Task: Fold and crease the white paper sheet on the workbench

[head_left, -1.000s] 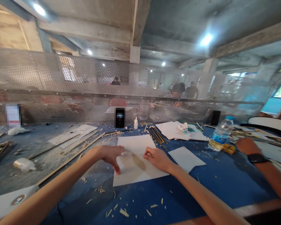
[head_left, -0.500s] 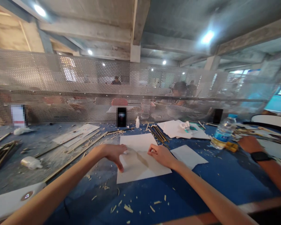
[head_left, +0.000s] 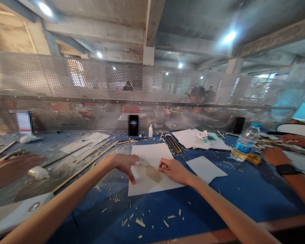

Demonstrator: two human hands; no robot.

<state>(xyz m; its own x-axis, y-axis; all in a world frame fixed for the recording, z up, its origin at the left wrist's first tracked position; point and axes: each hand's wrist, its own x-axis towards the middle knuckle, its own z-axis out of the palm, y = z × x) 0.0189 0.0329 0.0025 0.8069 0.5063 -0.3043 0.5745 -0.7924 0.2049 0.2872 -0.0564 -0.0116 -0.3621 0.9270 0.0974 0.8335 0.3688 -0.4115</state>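
Observation:
A white sheet of paper (head_left: 152, 150) lies flat on the blue table in front of me, with a shadow on its middle. My left hand (head_left: 125, 165) rests at the sheet's left side, thumb and fingers spread apart. On the right part of the sheet, my right hand (head_left: 171, 169) has its fingers curled in and pinched together. Whatever may be between those fingers is hidden. A smaller piece of white paper (head_left: 205, 168) lies to the right of my right hand.
Thin sticks (head_left: 174, 143) lie beyond the sheet, near a small white glue bottle (head_left: 150, 130). A water bottle (head_left: 244, 144) stands at right beside another person's hand (head_left: 274, 157). Another person's blurred hand (head_left: 17, 171) is at left. A perforated screen (head_left: 96, 84) borders the table's back.
My right hand has shifted slightly left over the sheet. My left hand stays about the same. Another person's hand has come in at the left, and one more shows at the far right.

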